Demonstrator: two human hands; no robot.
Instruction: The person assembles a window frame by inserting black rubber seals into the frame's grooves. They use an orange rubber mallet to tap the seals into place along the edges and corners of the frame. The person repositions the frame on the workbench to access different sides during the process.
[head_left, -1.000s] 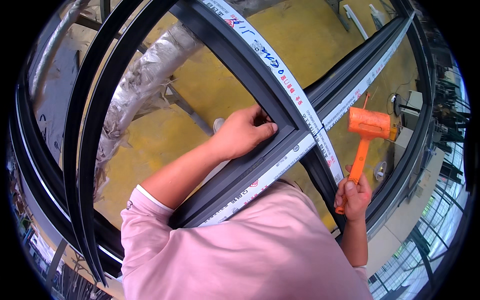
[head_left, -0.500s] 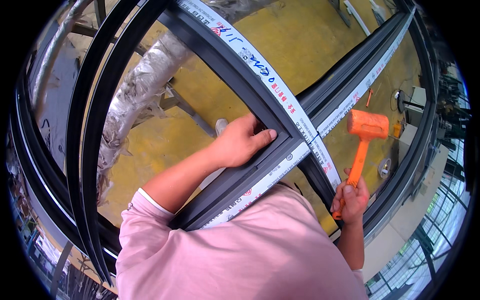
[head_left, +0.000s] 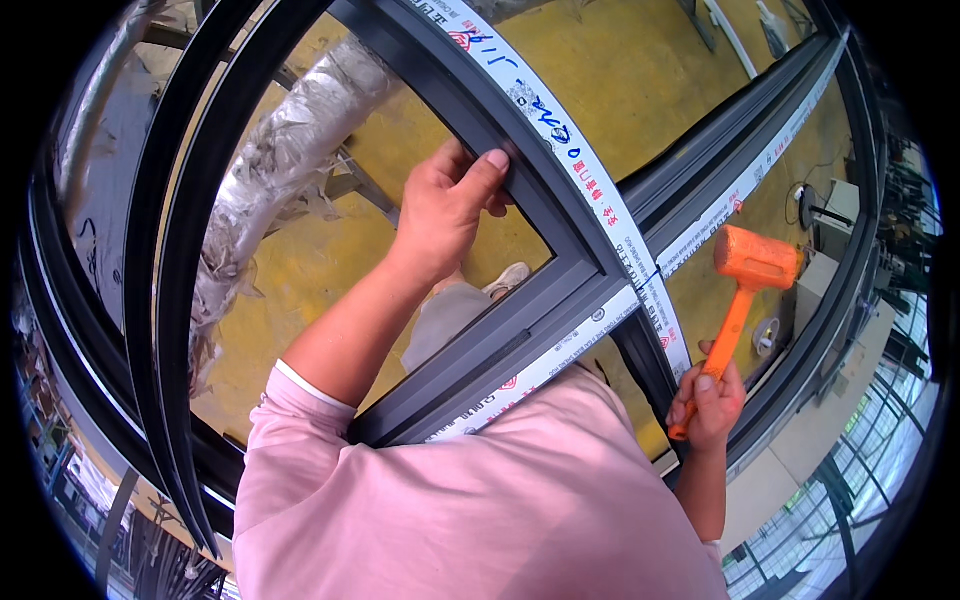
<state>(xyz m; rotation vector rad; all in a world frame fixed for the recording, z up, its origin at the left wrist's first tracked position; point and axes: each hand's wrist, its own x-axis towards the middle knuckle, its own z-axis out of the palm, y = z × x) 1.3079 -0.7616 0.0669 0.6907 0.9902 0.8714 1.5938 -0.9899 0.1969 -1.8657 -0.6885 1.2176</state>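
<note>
My right hand point(head_left: 712, 405) is wrapped round the lower handle of an orange mallet point(head_left: 757, 258), whose head stands up above the fist at the right. A dark grey window frame point(head_left: 580, 250) with white printed protective film along its outer side lies before me, its near corner close to my body. At the inner edge of the frame's far-running bar is my left hand point(head_left: 447, 205). Its thumb lies against the bar and its fingers curl below, partly hidden. Blue handwriting marks the film on that bar. My pink sleeves and shirt fill the lower middle.
Another dark bar point(head_left: 720, 150) with white film runs off to the far right. Curved black strips point(head_left: 165, 250) stand at the left. Beyond the frame, a plastic-wrapped bundle point(head_left: 290, 150) lies above the yellow floor point(head_left: 480, 80). A pale box-like piece point(head_left: 835, 235) is at the right.
My left hand has moved away from the near corner, up along the far-running bar. The frame and mallet sit slightly further right in view, and the mallet stays in my right hand.
</note>
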